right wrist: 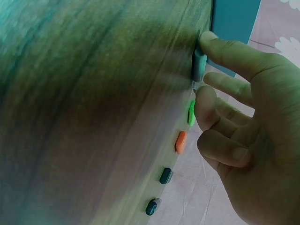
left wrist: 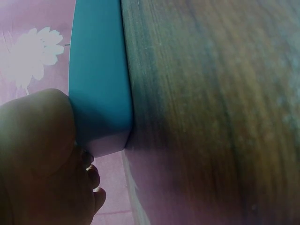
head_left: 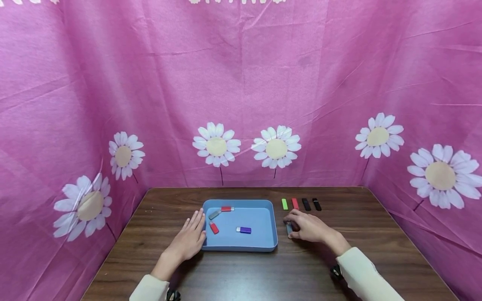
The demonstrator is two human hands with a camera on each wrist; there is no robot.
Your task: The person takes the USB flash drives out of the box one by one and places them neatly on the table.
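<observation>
My left hand [head_left: 189, 237] lies with straight fingers along the left wall of a blue tray [head_left: 237, 248]. Its palm and thumb side touch that wall in the left wrist view. To the right of the tray, my right hand [head_left: 309, 228] pinches a grey USB stick [right wrist: 199, 64] by its ends, low at the table top. The thumb is at one end, a fingertip at the other. Inside the tray lie a purple USB stick [head_left: 245, 230], a grey one [head_left: 215, 215] and two red ones, at the back [head_left: 226, 209] and front left [head_left: 214, 228].
Behind my right hand is a row of small sticks: a green one [head_left: 284, 204], a red one [head_left: 295, 203] and two black ones, left [head_left: 306, 204] and right [head_left: 317, 204]. Around the wooden table [head_left: 241, 276] hangs a pink flowered curtain [head_left: 241, 83].
</observation>
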